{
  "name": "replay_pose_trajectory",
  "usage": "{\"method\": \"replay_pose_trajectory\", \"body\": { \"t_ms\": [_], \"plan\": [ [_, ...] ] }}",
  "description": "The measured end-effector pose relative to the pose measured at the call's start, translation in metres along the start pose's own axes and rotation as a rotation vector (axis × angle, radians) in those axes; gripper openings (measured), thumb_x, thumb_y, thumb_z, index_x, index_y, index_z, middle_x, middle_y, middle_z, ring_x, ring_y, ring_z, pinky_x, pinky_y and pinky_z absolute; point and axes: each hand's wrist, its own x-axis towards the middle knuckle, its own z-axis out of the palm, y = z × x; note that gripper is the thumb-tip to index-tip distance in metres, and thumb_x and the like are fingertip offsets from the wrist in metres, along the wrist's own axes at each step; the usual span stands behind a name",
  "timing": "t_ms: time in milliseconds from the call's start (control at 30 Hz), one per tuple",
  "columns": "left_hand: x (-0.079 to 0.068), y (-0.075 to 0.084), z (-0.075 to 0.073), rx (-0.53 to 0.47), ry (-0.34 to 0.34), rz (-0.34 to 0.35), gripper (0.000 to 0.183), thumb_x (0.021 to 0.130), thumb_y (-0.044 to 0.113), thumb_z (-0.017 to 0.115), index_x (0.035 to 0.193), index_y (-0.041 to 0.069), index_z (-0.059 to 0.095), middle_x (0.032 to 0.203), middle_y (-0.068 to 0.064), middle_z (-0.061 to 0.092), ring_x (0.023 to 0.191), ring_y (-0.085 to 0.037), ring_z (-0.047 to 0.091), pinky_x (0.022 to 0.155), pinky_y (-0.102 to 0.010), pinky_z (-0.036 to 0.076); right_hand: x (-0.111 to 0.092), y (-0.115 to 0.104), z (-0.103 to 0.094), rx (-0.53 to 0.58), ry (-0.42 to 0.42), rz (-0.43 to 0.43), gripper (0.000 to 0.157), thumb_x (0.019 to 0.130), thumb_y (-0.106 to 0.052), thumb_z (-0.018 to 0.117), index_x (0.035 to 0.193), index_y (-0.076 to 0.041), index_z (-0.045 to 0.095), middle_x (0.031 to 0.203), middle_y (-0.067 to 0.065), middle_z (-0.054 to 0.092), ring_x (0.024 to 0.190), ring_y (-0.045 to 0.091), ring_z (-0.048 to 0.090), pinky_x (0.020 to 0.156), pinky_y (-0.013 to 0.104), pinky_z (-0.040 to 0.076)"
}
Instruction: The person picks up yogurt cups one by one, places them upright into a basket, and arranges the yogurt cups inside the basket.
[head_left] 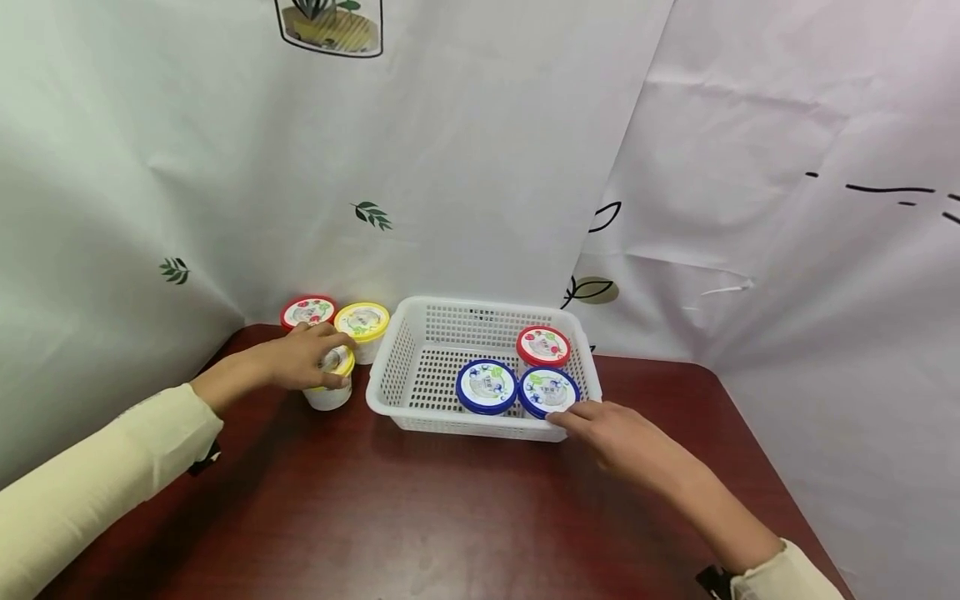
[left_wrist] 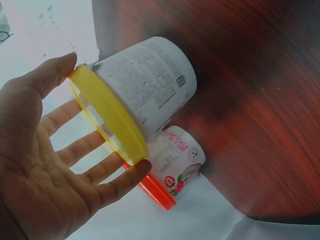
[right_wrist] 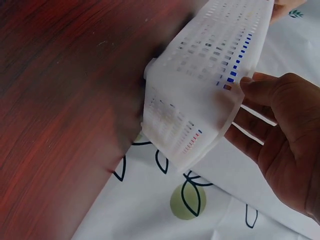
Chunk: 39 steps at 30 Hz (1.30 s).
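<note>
My left hand (head_left: 306,358) spans the yellow lid of a white tub (head_left: 327,397), thumb on one edge and fingertips on the other. That tub (left_wrist: 150,82) stands on the table in the head view. Behind it are a second yellow-lidded tub (head_left: 363,321) and a red-lidded tub (head_left: 308,309), partly covered by the hand. With my right hand (head_left: 626,440) I pinch the rim of a white plastic basket (head_left: 442,422) near its front right corner, thumb outside, fingers over the rim. Inside sit two blue-lidded tubs (head_left: 487,386) and a red-lidded tub (head_left: 543,345) at the right.
The dark red-brown table (head_left: 420,508) extends in front of the basket and to its right. A white cloth (head_left: 480,167) with leaf drawings hangs close behind the basket and tubs, and along both sides.
</note>
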Motion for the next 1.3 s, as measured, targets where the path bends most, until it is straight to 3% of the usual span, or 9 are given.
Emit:
{"method": "replay_pose_trajectory", "body": {
  "t_ms": [300,467,567,867,1300],
  "plan": [
    [0.009,0.005,-0.019,0.013,-0.159,-0.046,0.076,0.086,0.049,0.095,0.148,0.017,0.066,0.155,-0.029,0.054,0.136,-0.061,0.051,0.108,-0.079,0.052,-0.003,0.000,0.002,-0.016,0.038,-0.006,0.048,0.094,0.003,0.083,0.137,-0.017,0.078,0.119,0.002,0.082,0.108,0.021,0.079,0.095,0.042,0.066],
    [0.013,0.008,-0.026,-0.024,-0.306,-0.119,0.088,0.084,0.035,0.099,0.159,0.018,0.058,0.164,-0.029,0.048,0.142,-0.054,0.049,0.113,-0.074,0.052,-0.005,0.000,0.004,-0.022,0.044,-0.010,0.049,0.093,0.003,0.084,0.138,-0.017,0.077,0.120,0.003,0.082,0.108,0.021,0.079,0.096,0.042,0.066],
    [0.013,0.006,-0.028,-0.048,-0.354,-0.141,0.093,0.082,0.025,0.099,0.163,0.018,0.055,0.166,-0.029,0.047,0.141,-0.049,0.050,0.114,-0.071,0.053,-0.005,0.001,0.005,-0.029,0.047,-0.017,0.049,0.093,0.003,0.084,0.138,-0.017,0.077,0.120,0.004,0.082,0.109,0.022,0.079,0.096,0.042,0.066],
    [0.010,0.001,-0.030,-0.063,-0.351,-0.109,0.101,0.076,0.023,0.105,0.164,0.019,0.057,0.169,-0.027,0.048,0.146,-0.048,0.048,0.117,-0.074,0.050,-0.004,0.000,0.005,-0.039,0.038,-0.014,0.050,0.094,0.000,0.084,0.140,-0.017,0.077,0.124,0.004,0.083,0.112,0.022,0.080,0.098,0.043,0.066],
    [0.007,0.003,-0.044,-0.038,-0.346,-0.064,0.096,0.073,0.022,0.107,0.159,0.022,0.064,0.166,-0.022,0.054,0.143,-0.044,0.051,0.114,-0.071,0.053,-0.003,-0.004,0.006,-0.073,0.034,-0.020,0.055,0.089,-0.001,0.091,0.140,-0.014,0.076,0.124,0.007,0.083,0.112,0.024,0.080,0.098,0.043,0.067]
  ]
}}
